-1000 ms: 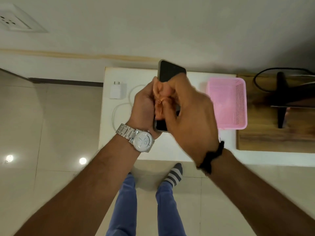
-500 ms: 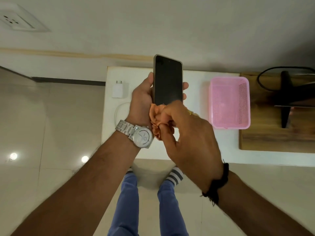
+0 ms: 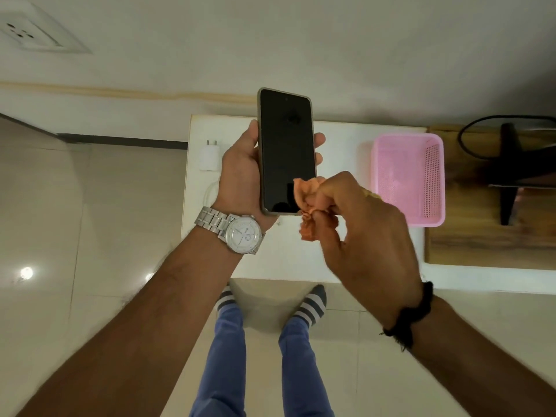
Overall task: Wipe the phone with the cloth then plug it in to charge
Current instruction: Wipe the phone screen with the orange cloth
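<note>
At the centre of the frame the left hand (image 3: 240, 173) clasps the phone (image 3: 286, 152) upright, its dark screen facing the camera, above the white surface (image 3: 340, 145). The right hand (image 3: 361, 233) pinches a bunched orange cloth (image 3: 310, 203) against the phone's lower right corner. A white charger (image 3: 209, 157) lies at the left.

A home room, by the look of it. Glossy beige floor tiles (image 3: 60, 236) fill the left and bottom of the frame and mirror ceiling lights. A plain pale wall (image 3: 301, 40) runs across the top, with a socket (image 3: 33, 33) in the upper left corner. Against the wall stands a low white worktop (image 3: 285, 260) in the middle, carrying a charger (image 3: 209, 158), a pink basket (image 3: 409, 179) and a wooden board (image 3: 481, 236) on the right. The person stands in striped socks (image 3: 313, 305), no shoes.
</note>
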